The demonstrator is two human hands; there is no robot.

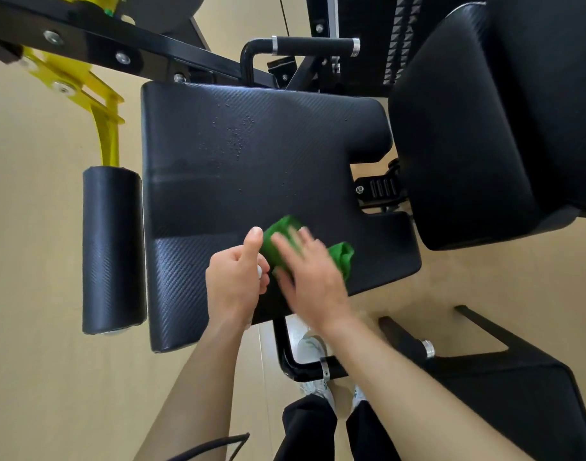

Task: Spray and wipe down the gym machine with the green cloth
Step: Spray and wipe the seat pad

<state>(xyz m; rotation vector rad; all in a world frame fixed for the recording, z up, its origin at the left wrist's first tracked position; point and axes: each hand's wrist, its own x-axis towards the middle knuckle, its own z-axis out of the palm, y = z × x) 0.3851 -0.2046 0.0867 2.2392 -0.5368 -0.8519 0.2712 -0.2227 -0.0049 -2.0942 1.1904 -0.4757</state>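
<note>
Right hand [310,277], fingers flat, presses green cloth [343,256] on near edge of seat pad [251,161]. Left hand [235,281] curls round small white item [259,271], likely sprayer. Droplets [240,134] sit farther up: sweep there, overlapping strokes, even pressure, cloth kept flat.

- The gym machine's black textured vinyl seat pad [251,181] is carrying everything here.
- A crumpled green cloth [343,257] is lying on the pad's near right part, close to the edge.
- Fine wet droplets [241,134] are sitting scattered on the pad's far half, well apart from the cloth.
</note>
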